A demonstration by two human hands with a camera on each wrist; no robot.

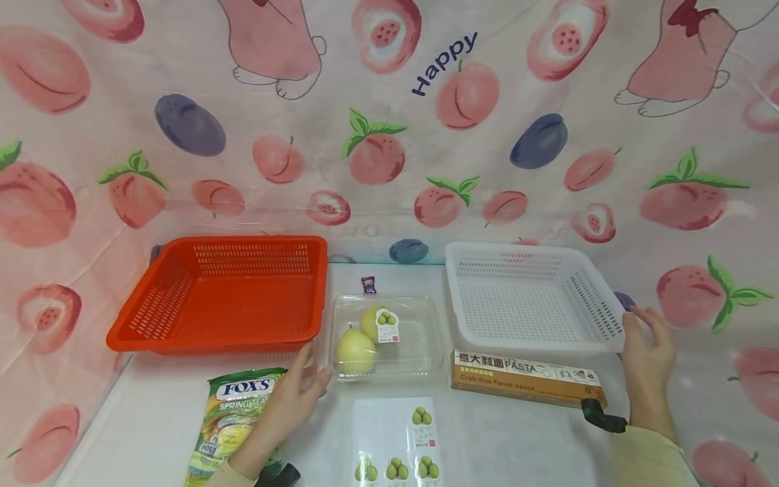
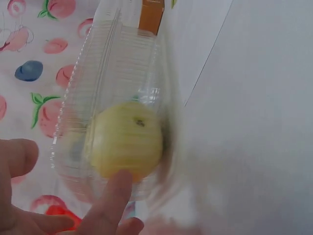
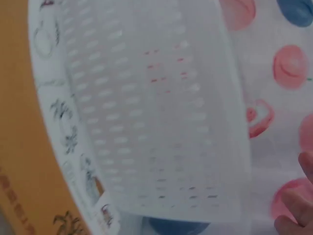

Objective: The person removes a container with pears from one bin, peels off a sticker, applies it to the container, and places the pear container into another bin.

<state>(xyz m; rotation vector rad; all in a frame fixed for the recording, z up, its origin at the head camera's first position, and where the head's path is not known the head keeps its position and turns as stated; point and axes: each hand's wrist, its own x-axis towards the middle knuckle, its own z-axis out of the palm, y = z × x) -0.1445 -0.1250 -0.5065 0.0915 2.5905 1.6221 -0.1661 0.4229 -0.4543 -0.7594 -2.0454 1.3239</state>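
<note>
My left hand, fingers spread, is between the red basket and a clear plastic box. Two yellow-green pears lie in the left half of this lidded box, which bears a small pear sticker. In the left wrist view a fingertip overlaps the box wall in front of one pear. Over on the right, my right hand is beside the right end of the white basket, fingers loosely bent. The right wrist view has those fingers apart from the basket wall.
A FOX'S candy bag lies under my left forearm. A brown-and-white pasta box lies before the white basket. A small purple-wrapped sweet is behind the clear box, and a pear sticker sheet in front. Fruit-patterned cloth hangs behind.
</note>
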